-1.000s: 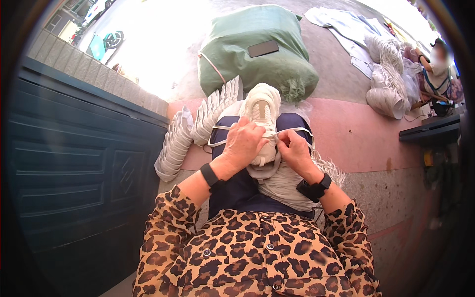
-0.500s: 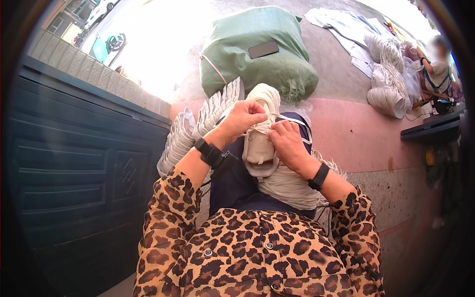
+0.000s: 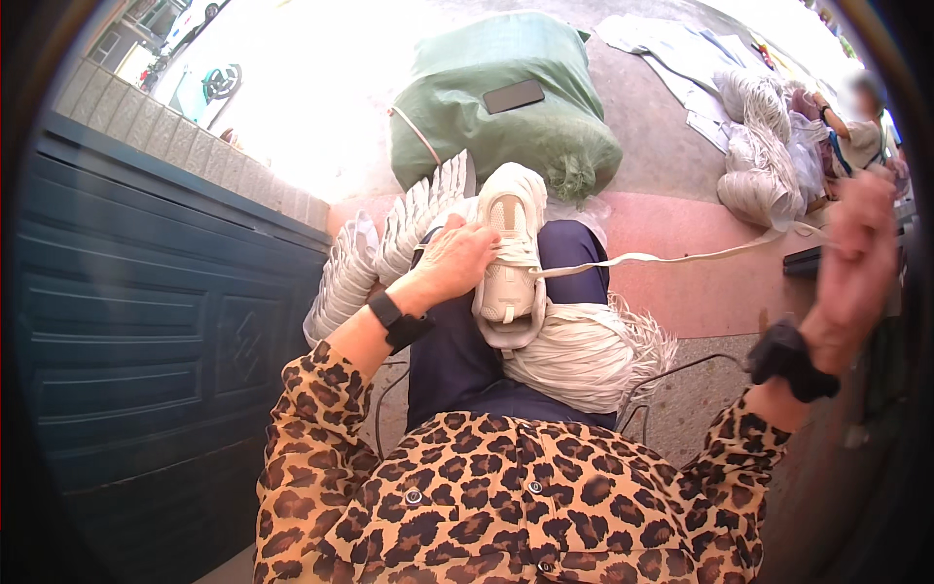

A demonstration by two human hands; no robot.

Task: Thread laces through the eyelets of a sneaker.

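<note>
A cream sneaker (image 3: 510,277) lies between my knees, sole down, with its heel and pull tab toward me. My left hand (image 3: 453,261) grips the sneaker's left side, the fingers curled over the lacing area. Far out to the right, my right hand (image 3: 856,263) is closed and smeared by motion. A flat cream shoelace (image 3: 662,257) stretches from the sneaker's right side to that hand, nearly taut. Across my right thigh is a thick bundle of cream shoelaces (image 3: 574,360) with loose ends fanning right.
A row of nested pale shoe parts (image 3: 345,282) stands beside my left leg. Ahead sits a bulging green sack (image 3: 501,146) with a black phone (image 3: 514,95) on it. A dark blue panelled door (image 3: 146,311) is at left. Another person (image 3: 861,131) sits at far right near pale bundles (image 3: 759,175).
My right hand has swung from the sneaker far out to the right, drawing the shoelace out. My left hand has shifted slightly left and down along the sneaker.
</note>
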